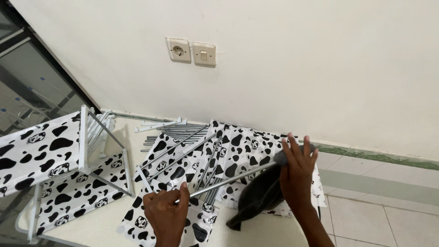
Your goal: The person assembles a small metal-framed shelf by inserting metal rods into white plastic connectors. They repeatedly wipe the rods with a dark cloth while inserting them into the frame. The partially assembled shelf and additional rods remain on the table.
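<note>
— Rod (228, 179): where?
— Centre, slanting from seven to two o'clock over cow-print sheets (238, 146).
— Hands?
— Left hand (167, 212) clenches its lower end; right hand (297, 171) wraps a grey cloth (258, 194) round it.

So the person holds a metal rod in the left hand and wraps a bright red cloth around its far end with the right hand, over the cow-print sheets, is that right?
Not quite: the cloth is dark grey, not bright red. The rest holds. The head view shows the left hand holding the metal rod and the right hand wrapping the cloth around its far end, over the cow-print sheets.
</note>
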